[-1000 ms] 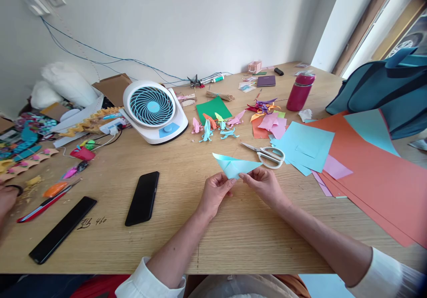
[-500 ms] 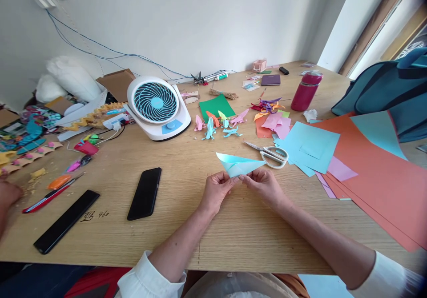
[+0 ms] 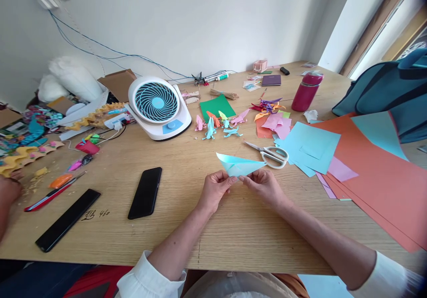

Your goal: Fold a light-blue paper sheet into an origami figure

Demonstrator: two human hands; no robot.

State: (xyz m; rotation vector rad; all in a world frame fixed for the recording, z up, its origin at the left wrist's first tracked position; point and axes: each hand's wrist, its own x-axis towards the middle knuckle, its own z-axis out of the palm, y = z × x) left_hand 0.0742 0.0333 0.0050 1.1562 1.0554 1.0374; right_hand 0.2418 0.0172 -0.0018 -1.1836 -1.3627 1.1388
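Note:
A partly folded light blue paper (image 3: 239,165) is held up just above the wooden table, its upper edge open like a pocket. My left hand (image 3: 216,189) pinches its lower edge between thumb and fingers. On the right side of the same edge, my right hand (image 3: 265,186) grips the paper, thumb in front and fingers behind. Both thumb tips nearly meet at the bottom of the paper. White-handled scissors (image 3: 274,156) lie just beyond my right hand. Several small folded paper figures (image 3: 210,129) stand farther back, near a green sheet (image 3: 218,106).
A fan (image 3: 156,104), a phone (image 3: 145,193) and a black case (image 3: 67,220) are on the left. Another person's hand (image 3: 9,190) is at the far left. Blue sheets (image 3: 310,142), orange sheets (image 3: 383,178) and a red bottle (image 3: 307,92) are on the right.
My hands and the blue paper have hardly moved. The other person's hand at the far left has shifted slightly, beside the yellow strip, which now reaches lower.

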